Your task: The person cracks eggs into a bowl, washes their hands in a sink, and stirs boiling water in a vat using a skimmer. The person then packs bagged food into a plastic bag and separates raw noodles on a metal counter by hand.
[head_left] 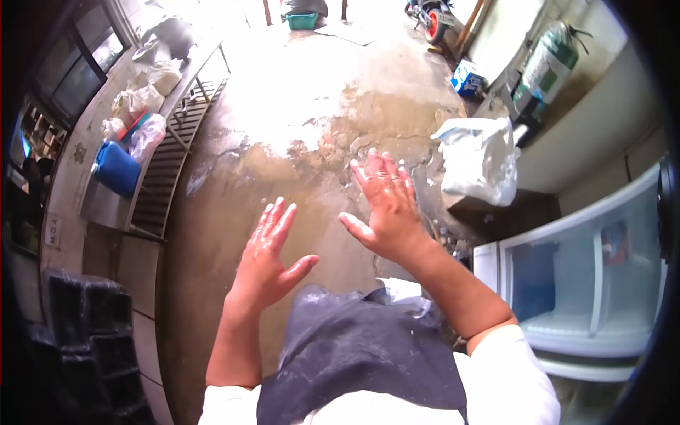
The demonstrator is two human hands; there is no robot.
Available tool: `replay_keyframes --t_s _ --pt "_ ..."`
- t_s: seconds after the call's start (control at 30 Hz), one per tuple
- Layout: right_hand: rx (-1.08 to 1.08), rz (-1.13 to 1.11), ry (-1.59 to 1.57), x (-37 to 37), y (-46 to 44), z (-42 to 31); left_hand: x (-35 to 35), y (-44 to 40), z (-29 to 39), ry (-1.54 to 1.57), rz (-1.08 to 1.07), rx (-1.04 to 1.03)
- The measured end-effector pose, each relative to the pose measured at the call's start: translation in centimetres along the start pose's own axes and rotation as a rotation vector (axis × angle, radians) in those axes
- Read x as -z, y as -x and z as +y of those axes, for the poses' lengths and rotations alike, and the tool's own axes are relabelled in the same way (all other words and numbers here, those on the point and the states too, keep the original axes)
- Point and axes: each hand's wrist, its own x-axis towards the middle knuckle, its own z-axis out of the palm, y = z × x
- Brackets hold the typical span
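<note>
My left hand point(268, 258) is held out in front of me, fingers stretched and thumb apart, with nothing in it. To its right and a little farther forward, my right hand point(386, 209) is also spread, palm down and bare. Both look wet and shiny. Neither hand touches anything; below them lies the wet, cracked concrete floor point(304, 170). A dark apron point(368, 347) covers my front. Past my right hand, a white plastic bag point(478, 159) rests on a low ledge.
On the left, a metal rack bench point(166, 170) carries a blue jerrycan point(117, 168) and several bags point(142, 99). Black stacked crates point(92, 333) stand lower left. A glass-topped freezer point(581, 269) is at right, with a green gas cylinder point(549, 64) beyond. A motorcycle point(432, 21) is far off.
</note>
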Motion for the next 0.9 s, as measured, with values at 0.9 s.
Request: replay_keyframes --t_s 0.9 --pt "-0.585 0.438 0.075 -2.7 -42.0 53.4 -19.6 -79.3 -7.1 0.034 -0.371 -0.482"
